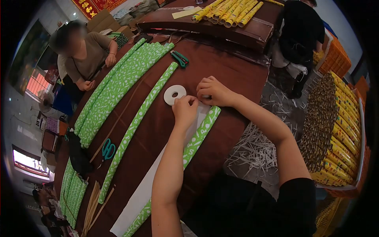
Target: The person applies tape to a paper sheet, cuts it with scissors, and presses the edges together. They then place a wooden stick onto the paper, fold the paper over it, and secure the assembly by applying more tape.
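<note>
A green patterned paper roll lies along the table's near side, its white inner side partly unrolled. My left hand is over the far end of the white flap, thumb and fingers pinched together. To its right, my right hand is closed, fingers curled just beyond the roll's far end. What either hand pinches I cannot tell. A white tape roll lies flat beside my left fingertips. Left of my hands is another green roll, with a green-black box cutter near its far end.
Teal scissors and a stack of green rolls lie on the brown table. Yellow rolls are at the back, more in a crate. Paper shreds litter the floor. One person sits left; another is back right.
</note>
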The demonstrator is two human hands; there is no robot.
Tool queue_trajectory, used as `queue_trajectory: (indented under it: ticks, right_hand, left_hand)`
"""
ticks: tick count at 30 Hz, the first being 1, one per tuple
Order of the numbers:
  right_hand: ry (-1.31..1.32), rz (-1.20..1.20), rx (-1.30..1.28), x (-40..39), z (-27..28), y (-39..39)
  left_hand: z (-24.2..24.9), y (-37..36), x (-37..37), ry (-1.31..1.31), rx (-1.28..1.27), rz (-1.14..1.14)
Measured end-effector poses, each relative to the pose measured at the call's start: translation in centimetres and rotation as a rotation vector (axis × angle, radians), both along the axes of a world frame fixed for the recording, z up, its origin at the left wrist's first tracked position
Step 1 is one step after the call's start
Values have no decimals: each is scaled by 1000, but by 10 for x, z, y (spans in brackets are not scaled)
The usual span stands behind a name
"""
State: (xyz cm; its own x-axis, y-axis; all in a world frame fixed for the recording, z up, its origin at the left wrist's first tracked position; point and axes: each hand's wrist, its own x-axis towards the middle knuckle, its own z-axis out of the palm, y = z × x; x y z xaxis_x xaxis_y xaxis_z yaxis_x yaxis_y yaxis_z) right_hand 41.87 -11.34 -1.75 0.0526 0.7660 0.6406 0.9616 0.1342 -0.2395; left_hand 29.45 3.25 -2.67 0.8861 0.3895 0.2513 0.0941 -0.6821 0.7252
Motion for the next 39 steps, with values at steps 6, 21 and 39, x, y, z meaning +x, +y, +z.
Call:
queue_trajectory:
  ticks: [6, 21, 39]
  right_hand:
    - [47, 82, 2, 1, 2, 0]
    - [148, 93, 82, -4, 0, -1]
    - [269, 34, 22, -8, 1, -4]
  left_hand:
    - [-1, 3, 3, 117, -22, 19]
    - [1, 2, 3, 133, -140, 56]
    - [-1, 4, 3, 101, -140, 45]
